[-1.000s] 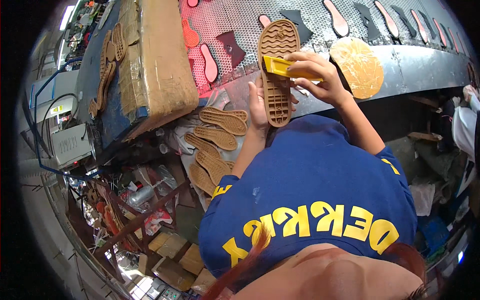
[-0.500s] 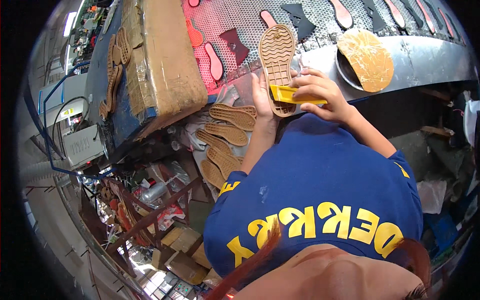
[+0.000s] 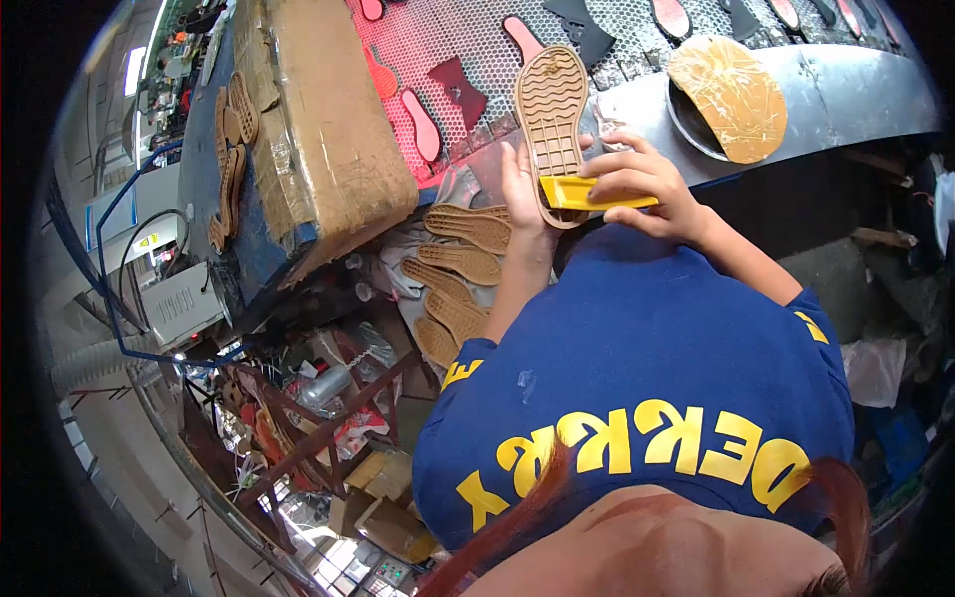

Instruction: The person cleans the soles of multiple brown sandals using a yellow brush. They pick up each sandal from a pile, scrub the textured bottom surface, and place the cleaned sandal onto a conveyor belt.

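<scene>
A tan, ridged shoe sole (image 3: 551, 99) stands tilted up before me, its wavy and gridded face toward me. My left hand (image 3: 521, 189) supports it along its left edge near the heel, mostly behind it. Between the fingers and thumb of my right hand (image 3: 652, 189) is a yellow, flat-sided tool (image 3: 569, 192), whose exact kind I cannot make out. The tool's end lies across the heel grid of the sole. Several more tan soles (image 3: 466, 227) rest on a pale cloth to the left of my left forearm.
A mesh conveyor (image 3: 487, 90) carries pink insoles (image 3: 422, 125) and dark cut pieces beyond the sole. On its metal edge sits a round container (image 3: 688, 121) partly covered by a scratched yellow-orange board (image 3: 734, 98). Taped cardboard (image 3: 343, 129) and a blue bench with soles (image 3: 231, 179) stand left.
The whole view has shifted slightly. My right hand and the yellow tool sit a little lower on the sole's heel; both hands keep their holds.
</scene>
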Demonstrator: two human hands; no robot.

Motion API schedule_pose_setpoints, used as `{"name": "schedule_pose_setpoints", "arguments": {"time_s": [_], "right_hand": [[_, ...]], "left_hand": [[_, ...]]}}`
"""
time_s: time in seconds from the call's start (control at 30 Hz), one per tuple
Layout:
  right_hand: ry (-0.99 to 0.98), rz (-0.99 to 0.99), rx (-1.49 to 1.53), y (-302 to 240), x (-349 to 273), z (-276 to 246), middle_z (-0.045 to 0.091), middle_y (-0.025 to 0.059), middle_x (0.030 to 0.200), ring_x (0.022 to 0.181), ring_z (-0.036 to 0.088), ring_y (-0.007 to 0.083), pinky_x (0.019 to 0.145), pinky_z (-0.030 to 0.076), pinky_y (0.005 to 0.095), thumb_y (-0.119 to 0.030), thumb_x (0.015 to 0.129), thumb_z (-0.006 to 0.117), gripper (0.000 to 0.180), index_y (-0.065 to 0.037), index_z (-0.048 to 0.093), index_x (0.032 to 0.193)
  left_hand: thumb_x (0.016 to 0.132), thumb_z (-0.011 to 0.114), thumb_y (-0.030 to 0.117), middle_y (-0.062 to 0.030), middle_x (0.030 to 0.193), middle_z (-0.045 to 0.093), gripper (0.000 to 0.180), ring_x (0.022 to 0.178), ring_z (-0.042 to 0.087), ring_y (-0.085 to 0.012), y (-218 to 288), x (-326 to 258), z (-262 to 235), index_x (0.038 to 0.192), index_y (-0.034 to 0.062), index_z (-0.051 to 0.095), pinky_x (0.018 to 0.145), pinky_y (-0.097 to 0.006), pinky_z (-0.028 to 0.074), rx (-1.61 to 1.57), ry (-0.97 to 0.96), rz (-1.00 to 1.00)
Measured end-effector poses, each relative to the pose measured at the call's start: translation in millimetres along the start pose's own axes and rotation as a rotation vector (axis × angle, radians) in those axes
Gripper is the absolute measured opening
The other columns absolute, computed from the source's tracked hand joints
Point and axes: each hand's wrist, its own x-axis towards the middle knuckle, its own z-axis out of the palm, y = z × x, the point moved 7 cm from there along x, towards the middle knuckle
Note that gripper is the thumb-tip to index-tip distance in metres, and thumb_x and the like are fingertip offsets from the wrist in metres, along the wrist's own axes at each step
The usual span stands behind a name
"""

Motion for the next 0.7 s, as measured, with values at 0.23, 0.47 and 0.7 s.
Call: {"name": "schedule_pose_setpoints", "arguments": {"time_s": [0.23, 0.47, 0.7], "right_hand": [[-0.112, 0.009, 0.123, -3.9, -1.0, 7.0, 0.064, 0.0087, 0.11, 0.108, 0.058, 0.028, 0.108, 0.033, 0.0478, -0.025, 0.083, 0.07, 0.025, -0.008, 0.063, 0.1], [-0.286, 0.0, 0.314, -1.2, 9.9, 8.4, 0.063, 0.0102, 0.115, 0.112, 0.057, 0.0277, 0.111, 0.028, 0.0489, -0.023, 0.085, 0.067, 0.026, -0.007, 0.06, 0.104], [-0.424, 0.049, 0.387, 11.3, 20.4, 5.5, 0.065, 0.0119, 0.112, 0.113, 0.058, 0.0285, 0.115, 0.021, 0.0531, -0.025, 0.087, 0.062, 0.02, -0.007, 0.064, 0.095]], "left_hand": [[0.099, 0.014, 0.056, -0.0303, 0.124, 0.054, 0.073, 0.112, 0.058, -0.0388, -0.1, -4.3, -7.9, 0.138, 0.0011, 0.04, 0.093, -0.049, 0.05, -0.129, -0.198, -0.106], [0.1, 0.017, 0.055, -0.0271, 0.119, 0.059, 0.071, 0.103, 0.063, -0.0359, 5.0, -9.5, -9.8, 0.13, -0.003, 0.044, 0.091, -0.047, 0.051, -0.166, 0.129, -0.141], [0.1, 0.017, 0.053, -0.0231, 0.122, 0.058, 0.069, 0.108, 0.06, -0.0326, 3.9, -9.6, 0.4, 0.132, -0.0022, 0.042, 0.095, -0.044, 0.049, -0.103, 0.082, -0.235]]}}
